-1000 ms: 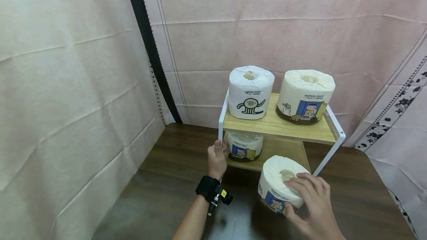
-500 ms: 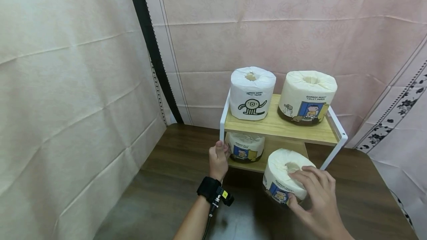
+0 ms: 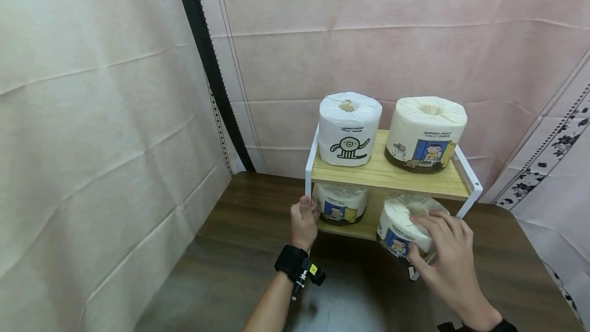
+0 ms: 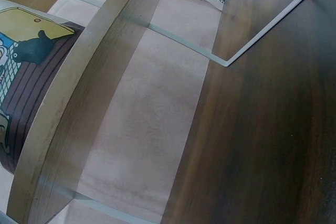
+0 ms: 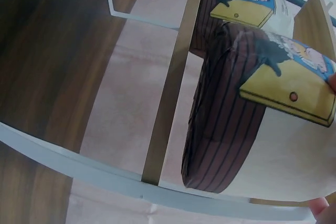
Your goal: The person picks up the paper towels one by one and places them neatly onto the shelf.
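A two-tier wooden shelf [image 3: 345,172] with a white metal frame stands on the table. My left hand [image 3: 304,223] grips its left front upright, beside the lower board. In my right hand [image 3: 444,255] is a wrapped toilet paper roll [image 3: 400,227], its thumb on the printed front and its fingers over the top. The roll is tilted at the right front of the lower tier, partly under the upper board; in the right wrist view its brown-striped bottom [image 5: 226,114] faces the lower board's edge [image 5: 170,93]. Another toilet paper roll [image 3: 341,204] stands at the lower left.
On the upper board stand a white toilet paper roll [image 3: 349,129] with a cartoon figure and a cream toilet paper roll [image 3: 426,135]. The dark wooden table [image 3: 249,250] extends in front. Pale cloth [image 3: 286,65] hangs behind and at both sides.
My right hand has moved the roll up, away from me and slightly right, from in front of the shelf to the lower tier's opening. My left hand keeps its grip on the upright.
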A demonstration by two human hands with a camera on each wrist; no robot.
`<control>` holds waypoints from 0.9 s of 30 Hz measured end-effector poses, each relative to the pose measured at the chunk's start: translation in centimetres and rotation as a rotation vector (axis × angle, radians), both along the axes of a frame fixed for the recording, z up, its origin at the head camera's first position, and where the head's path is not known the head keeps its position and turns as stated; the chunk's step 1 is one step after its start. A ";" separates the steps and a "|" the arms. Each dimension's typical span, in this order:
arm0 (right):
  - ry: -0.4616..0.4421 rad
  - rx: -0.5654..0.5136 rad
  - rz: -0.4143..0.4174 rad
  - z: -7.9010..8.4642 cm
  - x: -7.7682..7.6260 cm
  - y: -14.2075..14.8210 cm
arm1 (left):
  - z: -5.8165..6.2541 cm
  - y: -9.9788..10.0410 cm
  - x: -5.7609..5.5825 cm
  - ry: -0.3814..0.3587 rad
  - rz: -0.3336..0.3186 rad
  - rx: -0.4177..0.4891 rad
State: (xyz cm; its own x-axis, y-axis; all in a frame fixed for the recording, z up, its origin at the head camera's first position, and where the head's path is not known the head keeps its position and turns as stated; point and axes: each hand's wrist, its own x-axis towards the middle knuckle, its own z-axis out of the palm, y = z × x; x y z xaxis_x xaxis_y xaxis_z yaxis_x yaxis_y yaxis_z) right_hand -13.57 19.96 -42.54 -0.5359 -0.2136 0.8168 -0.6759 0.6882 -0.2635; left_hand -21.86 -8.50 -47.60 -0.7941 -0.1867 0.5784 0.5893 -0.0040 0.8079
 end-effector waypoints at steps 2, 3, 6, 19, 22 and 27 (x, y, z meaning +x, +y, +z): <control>-0.013 0.010 -0.009 0.0 -0.3 0.1 | 0.0 0.1 0.0 0.006 -0.003 0.003; -0.014 0.018 -0.015 0.0 -0.4 0.1 | 0.1 0.1 0.0 0.009 -0.001 0.005; -0.014 0.041 -0.039 0.0 -0.6 0.0 | 0.1 0.2 0.0 0.015 0.004 0.007; 0.026 0.070 -0.115 0.7 -2.0 -1.6 | -0.2 0.3 -0.1 0.031 0.007 0.009; 0.014 0.092 -0.130 0.7 -2.4 -1.7 | -0.2 0.3 -0.1 0.024 0.009 0.009; 0.009 0.144 -0.167 0.5 -3.1 -2.0 | -0.3 0.3 0.0 0.038 0.007 0.015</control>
State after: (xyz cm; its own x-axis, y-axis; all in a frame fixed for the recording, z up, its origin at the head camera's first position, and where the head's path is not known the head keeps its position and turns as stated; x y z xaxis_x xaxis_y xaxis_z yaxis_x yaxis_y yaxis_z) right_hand -16.67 17.92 -42.02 -0.5665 -0.2372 0.7892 -0.5511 0.8211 -0.1488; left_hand -21.88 -8.22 -47.85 -0.7702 -0.2006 0.6054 0.6198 -0.0118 0.7846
